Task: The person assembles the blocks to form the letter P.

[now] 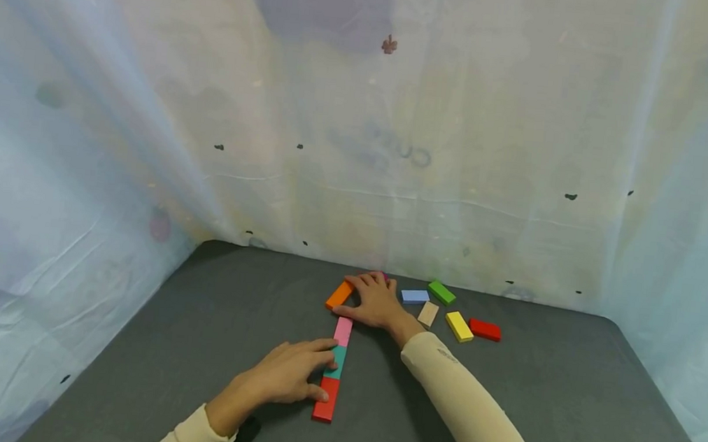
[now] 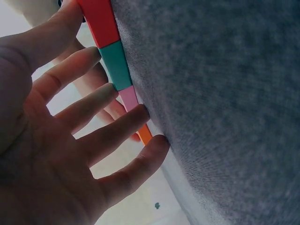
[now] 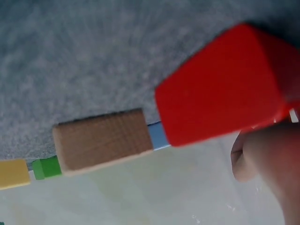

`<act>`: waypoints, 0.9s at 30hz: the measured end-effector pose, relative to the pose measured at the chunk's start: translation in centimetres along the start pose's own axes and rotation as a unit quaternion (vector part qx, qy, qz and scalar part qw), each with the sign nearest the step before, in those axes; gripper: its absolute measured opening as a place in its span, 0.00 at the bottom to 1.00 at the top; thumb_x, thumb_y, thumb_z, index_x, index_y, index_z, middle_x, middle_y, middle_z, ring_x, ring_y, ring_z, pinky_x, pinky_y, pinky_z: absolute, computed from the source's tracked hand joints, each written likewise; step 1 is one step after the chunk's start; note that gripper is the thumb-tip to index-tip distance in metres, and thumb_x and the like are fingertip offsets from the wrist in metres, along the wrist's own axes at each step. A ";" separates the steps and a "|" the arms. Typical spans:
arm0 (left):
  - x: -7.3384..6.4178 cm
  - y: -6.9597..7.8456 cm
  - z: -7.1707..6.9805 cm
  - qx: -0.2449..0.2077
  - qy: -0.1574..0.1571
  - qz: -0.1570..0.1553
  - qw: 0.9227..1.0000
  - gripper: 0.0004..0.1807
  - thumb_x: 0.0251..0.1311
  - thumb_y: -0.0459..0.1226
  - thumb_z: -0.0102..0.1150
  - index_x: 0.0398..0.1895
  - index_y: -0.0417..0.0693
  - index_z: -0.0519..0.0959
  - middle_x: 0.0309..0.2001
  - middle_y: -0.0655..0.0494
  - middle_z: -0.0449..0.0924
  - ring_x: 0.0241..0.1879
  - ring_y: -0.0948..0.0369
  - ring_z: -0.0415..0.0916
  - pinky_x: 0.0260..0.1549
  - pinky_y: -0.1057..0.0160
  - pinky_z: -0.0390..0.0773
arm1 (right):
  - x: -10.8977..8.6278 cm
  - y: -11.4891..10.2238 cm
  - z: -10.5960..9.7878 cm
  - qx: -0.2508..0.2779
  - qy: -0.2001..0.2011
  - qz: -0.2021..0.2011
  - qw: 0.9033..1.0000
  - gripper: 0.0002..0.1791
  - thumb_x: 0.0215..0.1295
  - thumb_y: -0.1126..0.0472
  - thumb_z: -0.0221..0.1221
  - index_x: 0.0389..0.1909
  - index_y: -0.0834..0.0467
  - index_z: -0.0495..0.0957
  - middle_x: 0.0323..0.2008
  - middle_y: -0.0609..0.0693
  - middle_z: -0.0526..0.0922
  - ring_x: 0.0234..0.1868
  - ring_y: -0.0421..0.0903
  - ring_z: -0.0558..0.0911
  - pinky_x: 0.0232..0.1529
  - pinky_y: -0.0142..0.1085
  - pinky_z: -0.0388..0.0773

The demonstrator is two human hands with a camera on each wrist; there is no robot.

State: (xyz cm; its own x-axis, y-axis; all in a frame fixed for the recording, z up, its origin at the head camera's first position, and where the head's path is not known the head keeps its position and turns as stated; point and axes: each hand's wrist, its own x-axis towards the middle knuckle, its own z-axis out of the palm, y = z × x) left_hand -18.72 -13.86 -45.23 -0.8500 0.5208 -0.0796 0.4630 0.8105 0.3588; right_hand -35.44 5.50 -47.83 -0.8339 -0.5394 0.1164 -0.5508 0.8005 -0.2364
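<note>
A straight row of flat blocks runs away from me: red (image 1: 326, 400), teal (image 1: 335, 363) and pink (image 1: 343, 332). My left hand (image 1: 291, 372) lies along its left side with fingers spread, thumb tip at the red block and fingertips at the teal one. At the row's far end, an orange block (image 1: 340, 295) lies angled to the right. My right hand (image 1: 375, 303) pinches it, thumb at its near end and forefinger at its far end. A magenta piece (image 1: 385, 277) peeks out behind that hand. In the right wrist view, another red block (image 3: 215, 89) looms large close by.
Right of my right hand lie loose blocks: blue (image 1: 415, 297), green (image 1: 442, 292), plain wood (image 1: 428, 314), yellow (image 1: 459, 326) and red (image 1: 485, 330). The dark grey table (image 1: 501, 416) meets a pale hanging curtain (image 1: 456, 209) at its back edge.
</note>
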 end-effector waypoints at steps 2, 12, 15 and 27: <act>0.0 0.0 0.1 0.000 0.000 0.000 1.000 0.24 0.53 0.55 0.71 0.52 0.60 0.82 0.73 0.58 0.67 0.67 0.54 0.71 0.55 0.36 0.74 | -0.1 0.2 0.0 0.000 0.004 0.001 1.000 0.45 0.58 0.26 0.56 0.72 0.46 0.67 0.68 0.50 0.72 0.67 0.54 0.64 0.58 0.55 0.58; 0.0 -0.2 0.3 0.007 0.005 0.002 1.000 0.24 0.54 0.55 0.70 0.52 0.60 0.82 0.73 0.58 0.67 0.67 0.55 0.71 0.54 0.38 0.75 | -0.1 0.7 -0.3 -0.009 -0.014 -0.011 1.000 0.46 0.59 0.26 0.54 0.74 0.46 0.64 0.71 0.47 0.69 0.69 0.51 0.63 0.57 0.51 0.59; 0.0 -0.2 0.2 0.007 0.006 0.002 1.000 0.24 0.53 0.55 0.70 0.52 0.60 0.82 0.72 0.58 0.67 0.67 0.55 0.71 0.54 0.38 0.75 | -0.2 0.6 -0.5 -0.001 -0.011 -0.015 1.000 0.46 0.58 0.26 0.56 0.73 0.47 0.66 0.71 0.49 0.70 0.70 0.52 0.64 0.59 0.53 0.60; -0.1 0.1 0.0 0.006 0.007 0.000 1.000 0.23 0.53 0.55 0.71 0.51 0.60 0.82 0.72 0.58 0.68 0.68 0.55 0.71 0.55 0.37 0.74 | 0.1 0.8 -0.4 0.002 -0.017 -0.025 1.000 0.46 0.58 0.27 0.58 0.73 0.49 0.66 0.71 0.51 0.69 0.72 0.52 0.66 0.68 0.56 0.58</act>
State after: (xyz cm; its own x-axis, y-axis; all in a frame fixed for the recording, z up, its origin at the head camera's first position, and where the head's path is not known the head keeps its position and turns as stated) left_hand -18.62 -13.82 -45.20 -0.8540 0.5161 -0.0661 0.4650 0.8141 0.3479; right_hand -35.94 6.22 -47.64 -0.8037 -0.5875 0.0950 -0.5916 0.7712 -0.2351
